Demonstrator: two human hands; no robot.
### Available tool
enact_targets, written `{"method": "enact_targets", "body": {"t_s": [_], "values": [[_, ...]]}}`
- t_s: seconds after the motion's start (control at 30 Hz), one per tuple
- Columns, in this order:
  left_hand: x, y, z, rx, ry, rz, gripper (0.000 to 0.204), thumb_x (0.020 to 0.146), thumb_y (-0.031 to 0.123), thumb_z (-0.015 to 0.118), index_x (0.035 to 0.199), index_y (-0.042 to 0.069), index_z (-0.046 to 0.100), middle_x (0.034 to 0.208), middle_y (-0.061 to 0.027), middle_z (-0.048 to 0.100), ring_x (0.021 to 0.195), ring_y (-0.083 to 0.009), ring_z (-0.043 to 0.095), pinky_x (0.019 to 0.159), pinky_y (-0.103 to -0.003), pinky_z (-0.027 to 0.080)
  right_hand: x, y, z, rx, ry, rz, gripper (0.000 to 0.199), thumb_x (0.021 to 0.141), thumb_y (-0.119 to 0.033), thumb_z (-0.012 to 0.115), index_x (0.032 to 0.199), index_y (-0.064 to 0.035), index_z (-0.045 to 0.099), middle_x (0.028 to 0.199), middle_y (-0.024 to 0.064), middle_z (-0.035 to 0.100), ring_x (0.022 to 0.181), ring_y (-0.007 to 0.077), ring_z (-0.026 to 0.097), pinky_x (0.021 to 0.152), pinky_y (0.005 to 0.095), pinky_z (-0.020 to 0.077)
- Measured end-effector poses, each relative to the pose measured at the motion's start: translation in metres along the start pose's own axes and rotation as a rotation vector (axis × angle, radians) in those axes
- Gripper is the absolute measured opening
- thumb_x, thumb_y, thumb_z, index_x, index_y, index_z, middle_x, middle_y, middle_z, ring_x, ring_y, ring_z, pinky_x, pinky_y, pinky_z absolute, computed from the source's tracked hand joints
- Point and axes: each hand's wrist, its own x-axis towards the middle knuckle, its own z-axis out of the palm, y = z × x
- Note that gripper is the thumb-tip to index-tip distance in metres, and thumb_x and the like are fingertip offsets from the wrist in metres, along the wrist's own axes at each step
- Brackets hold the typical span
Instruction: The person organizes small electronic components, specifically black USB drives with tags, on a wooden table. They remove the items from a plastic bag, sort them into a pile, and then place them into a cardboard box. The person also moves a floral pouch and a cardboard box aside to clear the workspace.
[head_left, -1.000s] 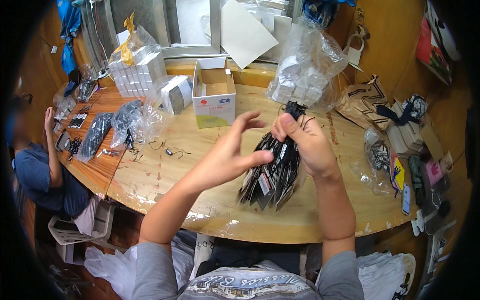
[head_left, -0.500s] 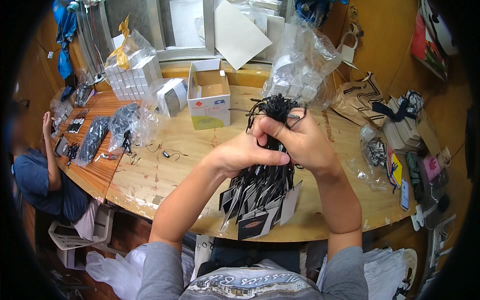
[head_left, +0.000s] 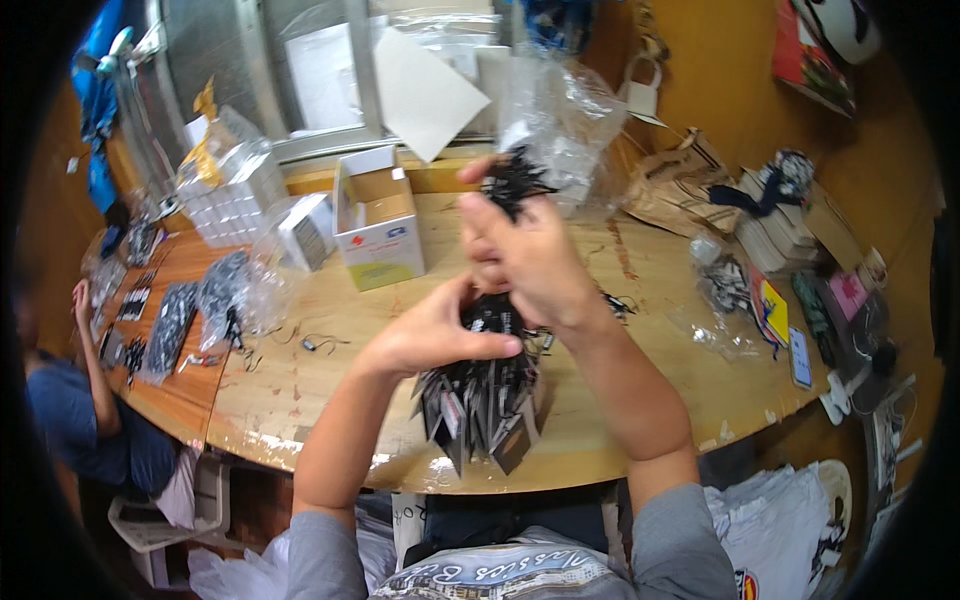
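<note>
A thick bundle of black hang tags (head_left: 485, 400) on black strings is between my two hands over the table. My left hand (head_left: 425, 325) wraps round the bundle just above the cards, thumb laid across its front. Higher up, my right hand (head_left: 530, 255) is closed round the string part, fingers curled and thumb side up. A loose tuft of black string ends (head_left: 515, 182) sticks out above it. The cards fan downward, black and grey, toward the table's front edge. My palms hide the middle of the bundle.
An open white carton (head_left: 378, 235) stands behind my left hand, near stacked white boxes (head_left: 235, 200). Bagged black items (head_left: 170, 320) lie left, where another person (head_left: 75, 420) sits. A paper bag (head_left: 670, 180), books (head_left: 775, 235) and a phone (head_left: 800, 357) are right on the wooden table (head_left: 290, 400).
The view has shifted, so the scenery sits further left. My right hand has turned and risen along the strings, further above my left hand. Both hands still hold the bundle.
</note>
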Motion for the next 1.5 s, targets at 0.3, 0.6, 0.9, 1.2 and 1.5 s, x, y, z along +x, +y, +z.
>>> {"method": "enact_targets", "body": {"t_s": [0.3,0.6,0.9,1.2,1.5], "values": [[0.009,0.002,0.0,-0.261,-0.027,0.082,0.052,0.063,0.013,0.066,0.104,-0.003,0.039,0.065,-0.0056,0.05,0.052,-0.0155,0.05,0.054,-0.026,0.042,0.019,0.006,0.0,-0.57,-0.267,-0.432,0.028,0.068,0.002,0.056,0.09,-0.0024,0.039,0.078,0.0048,0.047,0.074,0.0097,0.045,0.067,0.0225,0.0385],[0.006,0.0,0.018,-0.359,-0.083,0.009,0.028,0.083,0.03,0.042,0.066,0.008,0.042,0.042,0.0039,0.03,0.036,-0.0117,0.036,0.056,-0.027,0.037,0.002,-0.019,-0.051,-0.274,-0.31,-0.283,0.042,0.071,-0.014,0.063,0.101,-0.0057,0.035,0.072,-0.0004,0.046,0.063,0.0058,0.045,0.056,0.0192,0.04],[-0.021,0.01,-0.007,-0.342,0.127,0.372,0.032,0.088,0.027,0.032,0.06,0.012,0.034,0.038,0.0052,0.025,0.027,-0.0085,0.027,0.052,-0.026,0.037,-0.104,-0.013,-0.318,-1.927,1.182,0.119,0.01,0.072,-0.008,0.049,0.072,-0.0005,0.055,0.078,0.0129,0.056,0.078,0.0289,0.054,0.065,0.0371,0.0428],[-0.021,0.003,-0.005,-0.171,0.215,0.409,0.032,0.087,0.027,0.033,0.06,0.01,0.035,0.037,0.0044,0.024,0.027,-0.0099,0.027,0.051,-0.027,0.036,-0.168,0.001,-0.331,-2.155,0.915,-0.074,0.007,0.072,-0.006,0.05,0.077,-0.0037,0.053,0.077,0.0138,0.054,0.071,0.0291,0.053,0.059,0.0384,0.0409],[-0.018,0.0,-0.004,-0.182,0.258,0.412,0.032,0.088,0.025,0.032,0.061,0.009,0.035,0.037,0.0038,0.024,0.028,-0.0097,0.027,0.05,-0.026,0.036,-0.183,-0.001,-0.324,-2.204,0.835,-0.139,0.017,0.07,-0.002,0.046,0.085,-0.0001,0.053,0.074,0.0151,0.056,0.07,0.0301,0.055,0.061,0.0381,0.0435]]}}
